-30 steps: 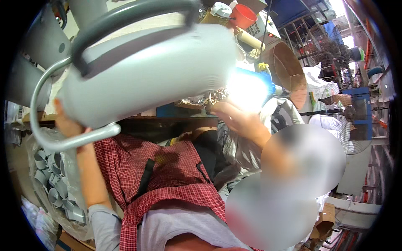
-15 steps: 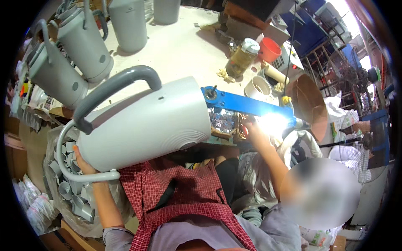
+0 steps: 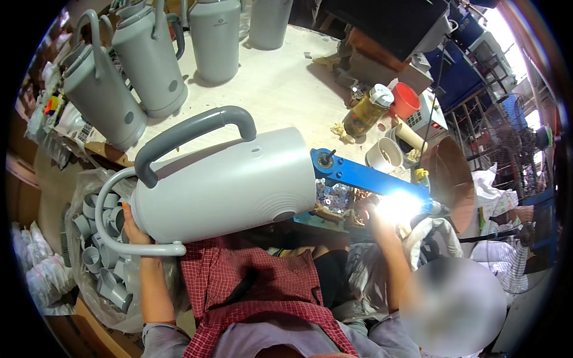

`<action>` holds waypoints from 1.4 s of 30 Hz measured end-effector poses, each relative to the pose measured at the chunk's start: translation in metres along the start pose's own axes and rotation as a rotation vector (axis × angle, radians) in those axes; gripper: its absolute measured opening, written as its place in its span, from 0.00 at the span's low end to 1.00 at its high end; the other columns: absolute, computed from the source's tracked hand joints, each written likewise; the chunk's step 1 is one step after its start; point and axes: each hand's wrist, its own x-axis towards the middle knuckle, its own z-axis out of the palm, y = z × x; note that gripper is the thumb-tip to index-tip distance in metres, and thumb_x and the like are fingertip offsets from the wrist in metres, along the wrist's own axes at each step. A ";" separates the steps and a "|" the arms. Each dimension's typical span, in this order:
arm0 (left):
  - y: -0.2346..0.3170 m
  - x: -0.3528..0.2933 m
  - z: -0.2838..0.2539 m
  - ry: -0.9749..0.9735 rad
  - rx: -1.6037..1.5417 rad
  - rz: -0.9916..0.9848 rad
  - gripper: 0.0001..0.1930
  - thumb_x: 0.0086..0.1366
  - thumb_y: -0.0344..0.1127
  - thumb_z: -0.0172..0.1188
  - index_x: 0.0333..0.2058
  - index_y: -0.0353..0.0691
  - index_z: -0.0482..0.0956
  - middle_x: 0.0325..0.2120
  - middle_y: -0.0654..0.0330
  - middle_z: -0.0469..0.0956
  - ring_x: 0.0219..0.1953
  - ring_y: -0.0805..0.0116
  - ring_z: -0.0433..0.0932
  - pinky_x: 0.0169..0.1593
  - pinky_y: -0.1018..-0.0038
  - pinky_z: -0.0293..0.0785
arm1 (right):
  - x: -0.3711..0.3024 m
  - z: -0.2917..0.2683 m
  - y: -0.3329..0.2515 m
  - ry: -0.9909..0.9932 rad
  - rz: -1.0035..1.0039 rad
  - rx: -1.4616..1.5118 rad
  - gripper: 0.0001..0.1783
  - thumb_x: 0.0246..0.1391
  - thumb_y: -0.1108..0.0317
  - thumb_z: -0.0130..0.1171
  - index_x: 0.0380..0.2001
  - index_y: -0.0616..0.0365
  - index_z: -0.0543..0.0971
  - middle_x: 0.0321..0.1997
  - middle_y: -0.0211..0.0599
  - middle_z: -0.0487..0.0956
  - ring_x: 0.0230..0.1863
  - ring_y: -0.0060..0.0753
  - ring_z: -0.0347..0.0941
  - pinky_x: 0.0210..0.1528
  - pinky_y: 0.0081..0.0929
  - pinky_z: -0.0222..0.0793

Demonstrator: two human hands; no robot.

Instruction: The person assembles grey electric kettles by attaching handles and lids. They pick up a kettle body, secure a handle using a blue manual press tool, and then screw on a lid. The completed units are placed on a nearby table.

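A pale grey thermos jug (image 3: 239,185) lies on its side in front of me, with a dark grey handle (image 3: 194,128) on top and a lighter carrying loop at the left end. My left hand (image 3: 136,230) grips that end from beneath, its fingertips showing beside the rim. At the jug's right end stands a blue metal bar (image 3: 370,178); whether it reaches inside the jug is hidden. My right hand (image 3: 382,224) is at a small box of copper-coloured parts (image 3: 362,206), below a glaring lamp (image 3: 401,206). Its fingers are dark and partly hidden. Beside it, another box holds shiny metal pieces (image 3: 333,197).
Several grey jugs (image 3: 149,65) stand upright on the pale table (image 3: 274,77). A bag of grey plastic parts (image 3: 104,286) is at my left. A jar of yellowish liquid (image 3: 365,113), a red cup (image 3: 406,99) and a white cup (image 3: 384,155) stand right, near a fan (image 3: 513,250).
The whole view has shifted, so everything sits further right and lower. My left hand keeps its hold on the jug, and my right hand stays at the parts box.
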 end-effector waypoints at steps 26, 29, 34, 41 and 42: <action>0.006 0.007 -0.017 0.037 -0.158 -0.041 0.27 0.72 0.53 0.38 0.55 0.38 0.68 0.51 0.56 0.73 0.50 0.62 0.74 0.55 0.66 0.70 | 0.112 -0.074 -0.112 0.178 -0.075 0.764 0.08 0.50 0.70 0.66 0.28 0.65 0.80 0.22 0.34 0.81 0.19 0.18 0.75 0.23 0.16 0.70; 0.007 0.003 -0.016 -0.299 -0.238 0.037 0.25 0.71 0.52 0.40 0.56 0.40 0.68 0.53 0.58 0.71 0.53 0.61 0.71 0.58 0.65 0.67 | 0.114 -0.071 -0.112 0.166 -0.088 0.675 0.04 0.53 0.74 0.61 0.30 0.66 0.80 0.24 0.34 0.81 0.21 0.17 0.75 0.26 0.15 0.71; 0.013 -0.009 0.001 -0.454 -0.251 0.111 0.24 0.71 0.51 0.42 0.57 0.42 0.67 0.54 0.59 0.70 0.55 0.61 0.70 0.59 0.64 0.65 | 0.108 -0.065 -0.108 0.153 -0.060 0.963 0.08 0.52 0.70 0.65 0.34 0.62 0.81 0.26 0.36 0.81 0.22 0.17 0.74 0.26 0.15 0.70; 0.025 -0.021 0.007 -0.267 -0.052 0.183 0.21 0.72 0.50 0.41 0.51 0.42 0.69 0.52 0.60 0.71 0.52 0.65 0.71 0.57 0.68 0.66 | 0.033 -0.018 -0.070 0.149 -0.249 0.405 0.10 0.47 0.74 0.64 0.36 0.54 0.81 0.34 0.39 0.80 0.33 0.40 0.78 0.34 0.28 0.74; 0.023 -0.013 0.007 -0.057 -0.002 0.144 0.20 0.72 0.50 0.40 0.51 0.42 0.69 0.51 0.60 0.71 0.52 0.66 0.71 0.57 0.68 0.66 | 0.033 -0.002 -0.064 0.145 -0.243 0.277 0.08 0.47 0.72 0.62 0.34 0.54 0.81 0.38 0.37 0.79 0.38 0.42 0.77 0.39 0.33 0.74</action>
